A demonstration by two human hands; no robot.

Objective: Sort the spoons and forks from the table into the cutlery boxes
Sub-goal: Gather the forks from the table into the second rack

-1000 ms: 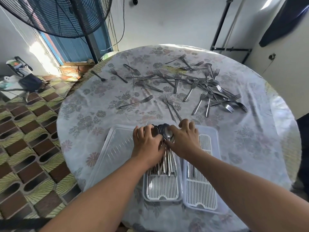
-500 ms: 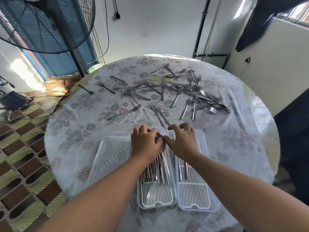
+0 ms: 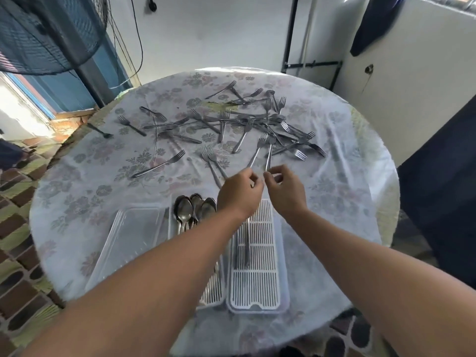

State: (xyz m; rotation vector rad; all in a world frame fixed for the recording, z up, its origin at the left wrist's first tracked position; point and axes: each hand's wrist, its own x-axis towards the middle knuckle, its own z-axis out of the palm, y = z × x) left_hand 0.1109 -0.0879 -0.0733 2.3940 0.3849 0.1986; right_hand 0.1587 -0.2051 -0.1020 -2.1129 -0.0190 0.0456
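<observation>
Both hands reach over the bench — the left hand pinches one fork by its handle end, the right hand pinches another fork. Spoons lie in the left box; the right box sits beside it.

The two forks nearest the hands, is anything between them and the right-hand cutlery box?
Nothing visible. Left hand and right hand pinch the two forks by their handles; bare tablecloth runs back to the right box.
</observation>
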